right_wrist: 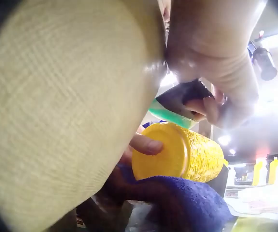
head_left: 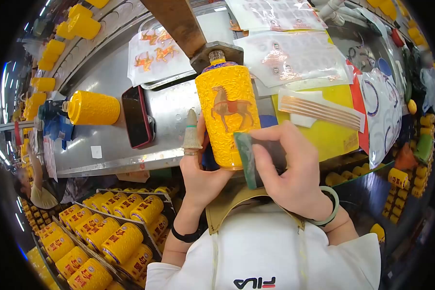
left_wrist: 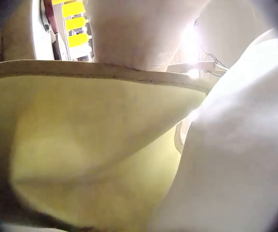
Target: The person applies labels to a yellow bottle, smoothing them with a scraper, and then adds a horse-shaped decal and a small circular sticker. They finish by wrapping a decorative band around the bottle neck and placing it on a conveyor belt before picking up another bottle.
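A yellow textured bottle [head_left: 227, 116] with a brown horse picture lies tilted in the head view, its glass neck against a metal block [head_left: 216, 54]. My left hand [head_left: 201, 176] holds its lower left side and base, a pale cover on one finger. My right hand [head_left: 295, 169] pinches a green and dark flat scraper [head_left: 247, 160], its edge at the bottle's lower right face. In the right wrist view the bottle [right_wrist: 177, 153] shows its base, with left fingers on it and the scraper [right_wrist: 172, 113] above. The left wrist view shows no fingers.
A phone [head_left: 137, 117] and another yellow bottle [head_left: 94, 108] lie on the metal table to the left. Horse sheets [head_left: 154, 57], clear decal sheets [head_left: 299, 58] and a striped strip [head_left: 322, 112] lie around. Crates of yellow bottles [head_left: 122, 242] stand below left. A blue cloth [right_wrist: 182, 200] is under the bottle.
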The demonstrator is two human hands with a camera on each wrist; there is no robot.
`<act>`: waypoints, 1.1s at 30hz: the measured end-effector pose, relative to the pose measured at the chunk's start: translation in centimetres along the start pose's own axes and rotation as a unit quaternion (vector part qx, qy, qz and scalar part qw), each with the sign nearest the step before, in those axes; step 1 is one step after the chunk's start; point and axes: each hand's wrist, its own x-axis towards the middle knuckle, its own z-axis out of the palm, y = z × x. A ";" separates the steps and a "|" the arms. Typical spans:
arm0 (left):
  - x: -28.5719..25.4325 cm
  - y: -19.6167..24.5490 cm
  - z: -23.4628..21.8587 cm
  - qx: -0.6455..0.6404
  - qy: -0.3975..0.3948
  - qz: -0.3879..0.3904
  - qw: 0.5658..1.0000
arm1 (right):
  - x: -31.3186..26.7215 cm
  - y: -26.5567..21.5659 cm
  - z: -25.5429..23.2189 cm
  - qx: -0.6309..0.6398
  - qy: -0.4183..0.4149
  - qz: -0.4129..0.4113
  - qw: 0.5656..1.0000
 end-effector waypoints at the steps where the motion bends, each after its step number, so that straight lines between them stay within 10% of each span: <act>1: 0.0 0.1 0.0 0.000 -0.004 0.000 1.000 | 0.1 -0.3 0.2 0.010 -0.014 0.011 1.000; 17: -0.7 -0.5 -0.7 0.048 -0.019 -0.001 0.999 | -1.0 0.7 -1.4 -0.002 -0.018 0.128 0.992; 29: 0.3 0.5 -0.8 0.010 -0.036 -0.038 0.999 | 4.2 1.8 -2.5 0.018 -0.062 -0.075 0.995; 33: 0.1 0.2 -0.9 0.038 -0.037 -0.036 0.998 | 5.6 4.8 -0.4 -0.056 0.061 -0.099 0.992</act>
